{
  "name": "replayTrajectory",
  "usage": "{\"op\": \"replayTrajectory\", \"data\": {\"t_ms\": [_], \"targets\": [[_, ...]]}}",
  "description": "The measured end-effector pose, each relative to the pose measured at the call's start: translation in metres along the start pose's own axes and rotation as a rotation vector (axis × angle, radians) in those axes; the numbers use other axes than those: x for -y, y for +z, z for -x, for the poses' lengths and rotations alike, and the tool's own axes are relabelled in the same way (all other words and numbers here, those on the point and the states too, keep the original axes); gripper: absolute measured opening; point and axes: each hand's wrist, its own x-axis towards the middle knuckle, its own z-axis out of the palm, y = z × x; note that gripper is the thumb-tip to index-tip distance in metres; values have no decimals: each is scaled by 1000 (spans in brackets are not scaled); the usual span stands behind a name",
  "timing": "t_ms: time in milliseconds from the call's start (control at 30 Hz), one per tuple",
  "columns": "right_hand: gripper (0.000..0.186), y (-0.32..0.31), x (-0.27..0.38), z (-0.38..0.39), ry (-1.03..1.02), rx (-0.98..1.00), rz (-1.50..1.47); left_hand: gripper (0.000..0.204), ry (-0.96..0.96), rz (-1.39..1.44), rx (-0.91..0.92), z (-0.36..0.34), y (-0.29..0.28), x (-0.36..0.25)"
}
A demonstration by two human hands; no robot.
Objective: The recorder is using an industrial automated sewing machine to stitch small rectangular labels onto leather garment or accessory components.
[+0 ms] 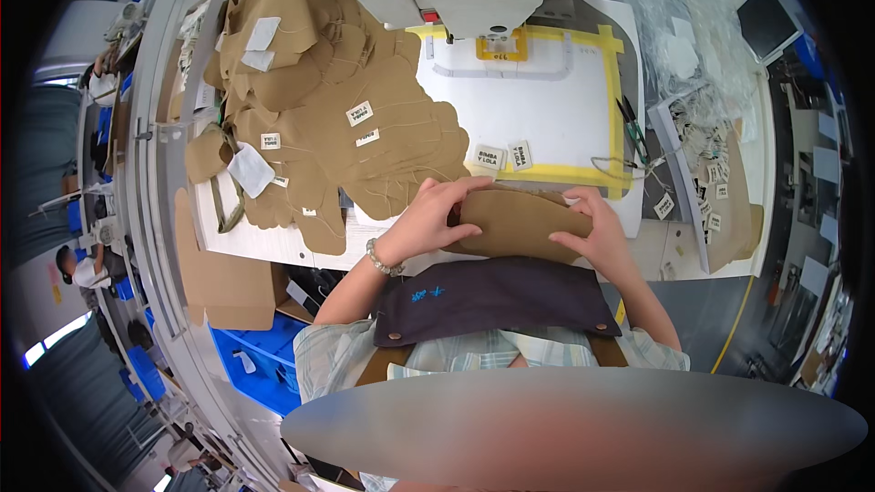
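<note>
Head view: brown fabric piece (pixel 519 221), long axis left-right.

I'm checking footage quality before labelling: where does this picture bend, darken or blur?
Head view: corners black, metal rail at left bowed; head view: blurred grey-red oval across the bottom; head view: left hand, right hand and brown fabric piece fairly sharp.

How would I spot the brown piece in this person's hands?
Find the pale machine head at the top, then the yellow-taped white sheet below it. Just beyond the sheet's near edge, the left hand and right hand hold the brown piece. Unlike the brown heap to the left, it sits apart, between two hands.
</note>
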Motion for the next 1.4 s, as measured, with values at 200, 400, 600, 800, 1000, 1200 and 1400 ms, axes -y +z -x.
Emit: {"op": "replayTrajectory", "data": {"t_ms": [200,400,600,800,1000,1200,1400], "targets": [[50,-15,-7,22,-429,-97,367,35,271,-67,-70,6,22,2],[26,-38,19,7,-364,30,373,29,202,-120,-222,-1,-9,-7],[28,-54,38,-84,-586,-251,35,25,98,83,-498,-52,-56,9],[29,-66,17,-160,-459,-219,67,24,48,62,-479,-94,-78,41],[28,-77,35,-190,-530,-356,86,21,56,-6,-508,-130,-99,60],[26,-84,54,-204,-500,-483,258,20,-57,-47,-557,-157,-109,72],[25,-77,44,-214,-500,-593,336,18,-15,4,-652,-159,-105,74]]}}
